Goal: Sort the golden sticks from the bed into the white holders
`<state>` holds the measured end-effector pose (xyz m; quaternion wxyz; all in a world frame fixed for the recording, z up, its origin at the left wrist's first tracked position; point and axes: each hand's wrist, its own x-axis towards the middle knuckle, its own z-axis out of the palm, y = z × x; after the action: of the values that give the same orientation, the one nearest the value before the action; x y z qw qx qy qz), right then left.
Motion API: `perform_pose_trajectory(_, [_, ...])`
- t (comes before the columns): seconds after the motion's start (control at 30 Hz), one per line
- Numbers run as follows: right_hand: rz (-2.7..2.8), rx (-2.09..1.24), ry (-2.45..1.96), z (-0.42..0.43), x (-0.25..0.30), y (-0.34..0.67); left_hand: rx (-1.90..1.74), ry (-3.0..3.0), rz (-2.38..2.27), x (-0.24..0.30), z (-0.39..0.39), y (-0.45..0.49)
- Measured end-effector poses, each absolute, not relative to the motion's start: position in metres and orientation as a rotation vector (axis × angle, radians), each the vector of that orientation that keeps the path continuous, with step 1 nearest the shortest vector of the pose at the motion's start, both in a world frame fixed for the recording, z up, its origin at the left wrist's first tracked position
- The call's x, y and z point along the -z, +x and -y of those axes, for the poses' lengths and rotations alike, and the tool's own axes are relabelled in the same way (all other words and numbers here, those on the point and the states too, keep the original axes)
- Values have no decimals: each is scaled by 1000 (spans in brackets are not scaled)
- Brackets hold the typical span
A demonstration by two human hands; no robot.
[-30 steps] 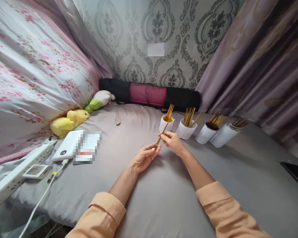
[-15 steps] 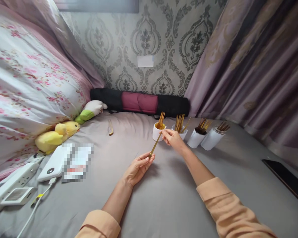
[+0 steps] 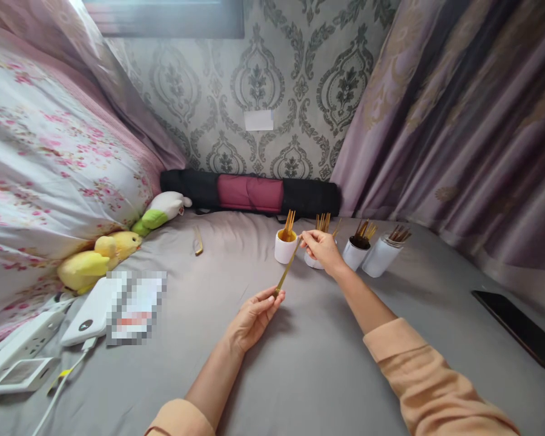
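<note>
A thin golden stick point(image 3: 289, 267) runs aslant between my two hands above a grey bedsheet point(image 3: 300, 363). My right hand point(image 3: 321, 249) pinches its upper end, close in front of the white cups. My left hand point(image 3: 254, 316) pinches its lower end nearer to me. Behind them stands a row of white cups full of sticks: the leftmost cup point(image 3: 284, 245) holds yellow ones, the second cup point(image 3: 315, 260) is partly hidden by my right hand, and two more cups point(image 3: 378, 255) lean to the right.
A loose pair of sticks point(image 3: 198, 241) lies on the sheet at the back left. Plush toys point(image 3: 97, 257), a power bank point(image 3: 87, 313) and a power strip point(image 3: 13, 351) line the left side. A black and maroon roll point(image 3: 249, 191) lies against the wall. A dark phone point(image 3: 518, 327) rests at the right.
My right hand has carried the stick's upper end farther away, towards the cups. My left hand stays on the lower end. The camera has tilted upward, so everything sits lower in view.
</note>
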<state>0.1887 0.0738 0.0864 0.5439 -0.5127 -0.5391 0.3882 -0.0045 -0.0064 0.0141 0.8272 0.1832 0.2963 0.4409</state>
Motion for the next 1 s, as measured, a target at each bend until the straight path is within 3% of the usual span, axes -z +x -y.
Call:
perform_pose_trajectory(0.6, [1259,-867,-1284,-81,-100,208,-1016,201,-637,-11,5,21])
perform_pose_trajectory(1.0, [1204,-586,-1227,-122,-148,219,-1103,22,-498,-5,-17,-3])
